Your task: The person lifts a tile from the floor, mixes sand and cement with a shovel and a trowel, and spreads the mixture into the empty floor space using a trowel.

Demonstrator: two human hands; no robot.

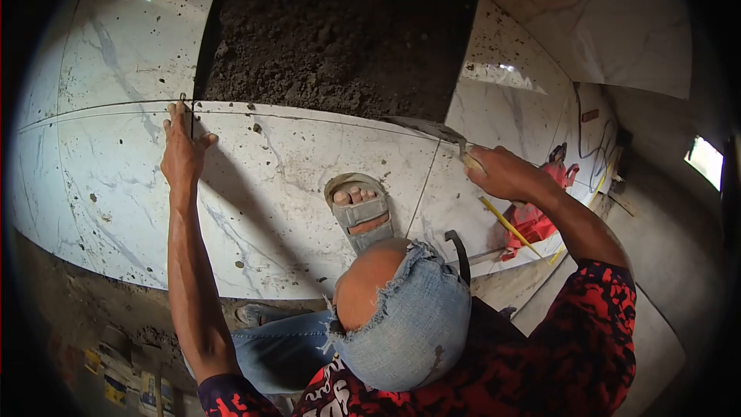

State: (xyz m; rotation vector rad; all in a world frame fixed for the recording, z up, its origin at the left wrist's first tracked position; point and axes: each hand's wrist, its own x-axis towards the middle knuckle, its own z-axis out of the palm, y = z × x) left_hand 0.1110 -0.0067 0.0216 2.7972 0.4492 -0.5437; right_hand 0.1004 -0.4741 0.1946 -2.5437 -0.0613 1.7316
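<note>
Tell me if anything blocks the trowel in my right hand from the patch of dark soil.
Nothing visible does: the right hand holds the trowel with its blade at the near right corner of the dark soil. The left hand is off by the near left corner.

an indoor room floor under construction: large glossy white marble-look tiles with grey veins point(270, 208) surround a dark rectangular bed of loose, crumbly soil or mortar point(332, 38), with crumbs scattered over them. a sandal-clad foot stands on the tiles, and a crumpled red plastic bag point(532, 228) lies at one side.
</note>
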